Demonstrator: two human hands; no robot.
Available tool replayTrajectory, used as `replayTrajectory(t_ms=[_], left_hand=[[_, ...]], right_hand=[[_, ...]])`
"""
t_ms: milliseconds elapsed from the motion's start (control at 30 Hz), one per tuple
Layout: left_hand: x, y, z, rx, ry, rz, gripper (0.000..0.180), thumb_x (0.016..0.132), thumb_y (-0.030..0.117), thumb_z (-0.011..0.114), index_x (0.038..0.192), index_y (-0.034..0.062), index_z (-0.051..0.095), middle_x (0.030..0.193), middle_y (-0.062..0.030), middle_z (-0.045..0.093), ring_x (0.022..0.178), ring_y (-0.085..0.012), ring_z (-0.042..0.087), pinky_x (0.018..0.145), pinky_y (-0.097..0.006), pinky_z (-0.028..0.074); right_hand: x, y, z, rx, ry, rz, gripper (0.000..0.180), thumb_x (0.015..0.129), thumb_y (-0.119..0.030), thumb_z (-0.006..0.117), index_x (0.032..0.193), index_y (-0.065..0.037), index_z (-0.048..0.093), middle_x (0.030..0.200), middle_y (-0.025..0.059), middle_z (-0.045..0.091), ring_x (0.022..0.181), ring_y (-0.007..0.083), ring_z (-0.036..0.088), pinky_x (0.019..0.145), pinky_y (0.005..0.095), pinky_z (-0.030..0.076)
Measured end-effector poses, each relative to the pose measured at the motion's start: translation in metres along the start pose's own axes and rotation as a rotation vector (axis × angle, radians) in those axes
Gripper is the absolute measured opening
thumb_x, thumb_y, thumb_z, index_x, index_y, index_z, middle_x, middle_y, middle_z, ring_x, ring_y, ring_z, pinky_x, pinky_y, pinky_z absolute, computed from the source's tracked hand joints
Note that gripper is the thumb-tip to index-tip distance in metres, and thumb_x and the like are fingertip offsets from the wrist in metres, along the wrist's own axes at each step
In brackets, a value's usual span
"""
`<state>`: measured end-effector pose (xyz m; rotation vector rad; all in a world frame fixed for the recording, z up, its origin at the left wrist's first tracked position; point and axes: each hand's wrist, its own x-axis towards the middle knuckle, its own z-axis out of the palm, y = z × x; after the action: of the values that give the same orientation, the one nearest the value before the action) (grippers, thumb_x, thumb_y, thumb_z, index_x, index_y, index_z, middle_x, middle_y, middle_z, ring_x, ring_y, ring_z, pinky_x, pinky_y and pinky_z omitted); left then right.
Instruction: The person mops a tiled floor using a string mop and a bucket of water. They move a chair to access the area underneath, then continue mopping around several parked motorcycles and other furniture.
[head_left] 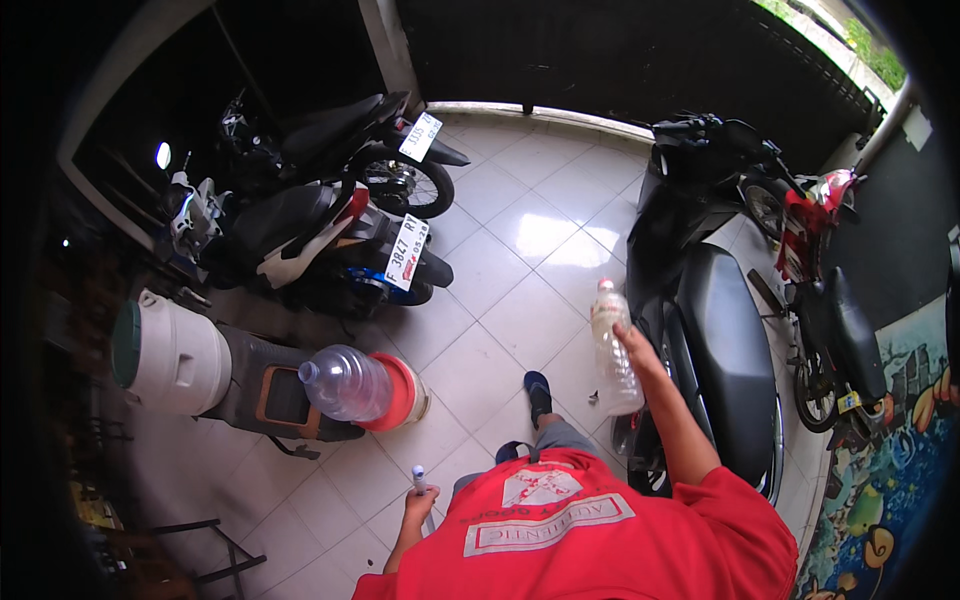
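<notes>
My right hand [638, 345] is closed round a large clear plastic bottle [618, 375] with a pinkish cap and a pale label. The bottle is held nearly upright in the picture, beside the black scooter [725, 330]. My left hand [418, 505] is closed round a slim tube-like thing with a white and bluish top [419, 475]; its lower part is mostly hidden, so its kind cannot be told. Ahead of that hand, a big clear bluish water jug [345, 385] rests on its side against a red-topped pail [402, 392].
A white drum-shaped cooler [180, 355] with a green lid stands at the left by a dark seat-like piece [265, 385]. Several parked motorbikes [310, 235] line the left; a red and black motorbike [830, 310] stands at the right. A dark metal frame [215, 548] lies low left.
</notes>
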<state>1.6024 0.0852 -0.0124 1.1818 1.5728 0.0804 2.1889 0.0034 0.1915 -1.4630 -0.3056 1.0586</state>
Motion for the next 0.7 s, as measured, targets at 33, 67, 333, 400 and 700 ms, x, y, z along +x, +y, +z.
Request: replayTrajectory(t_ms=[33,67,333,400,700], left_hand=[[0.0,0.002,0.006,-0.021,-0.047,0.001,0.022,0.073,0.025,0.072,0.085,0.0064,0.07,0.068,-0.0029,0.063,0.063,-0.0126,0.059,0.057,-0.028,0.047],[0.01,0.008,0.013,-0.045,-0.093,0.025,0.024,0.074,0.025,0.072,0.089,0.0063,0.07,0.069,-0.0032,0.063,0.064,-0.0127,0.06,0.057,-0.028,0.047],[0.025,0.087,0.07,-0.08,-0.091,-0.107,0.026,0.075,0.025,0.071,0.093,0.0061,0.069,0.072,-0.0036,0.063,0.066,-0.0129,0.061,0.057,-0.027,0.047],[0.038,0.116,0.082,-0.102,-0.06,-0.129,0.026,0.075,0.024,0.071,0.094,0.0061,0.069,0.072,-0.0037,0.063,0.067,-0.013,0.061,0.057,-0.027,0.047],[0.101,0.2,0.108,-0.184,0.009,-0.214,0.027,0.075,0.024,0.071,0.095,0.006,0.069,0.073,-0.0039,0.063,0.067,-0.0132,0.061,0.057,-0.027,0.047]], right_hand=[[0.014,-0.03,0.007,-0.051,-0.013,-0.036,0.055,0.087,-0.051,0.061,0.113,-0.004,0.053,0.084,0.0038,0.061,0.068,0.0134,0.059,0.06,0.0297,0.048],[0.041,-0.048,0.006,-0.043,-0.009,-0.077,0.055,0.086,-0.052,0.061,0.113,-0.004,0.053,0.084,0.0039,0.06,0.069,0.0132,0.058,0.061,0.0298,0.048],[0.181,-0.112,0.002,0.141,-0.187,0.144,0.055,0.086,-0.056,0.058,0.109,-0.006,0.057,0.083,0.005,0.062,0.07,0.0145,0.062,0.062,0.0318,0.051],[0.214,-0.098,-0.012,0.305,-0.11,0.369,0.052,0.089,-0.055,0.053,0.108,-0.007,0.059,0.077,0.0071,0.066,0.056,0.0197,0.063,0.053,0.0363,0.053],[0.337,-0.143,-0.018,0.241,-0.023,0.278,0.053,0.087,-0.055,0.056,0.109,-0.007,0.058,0.083,0.0059,0.064,0.066,0.0181,0.063,0.062,0.0336,0.053]])
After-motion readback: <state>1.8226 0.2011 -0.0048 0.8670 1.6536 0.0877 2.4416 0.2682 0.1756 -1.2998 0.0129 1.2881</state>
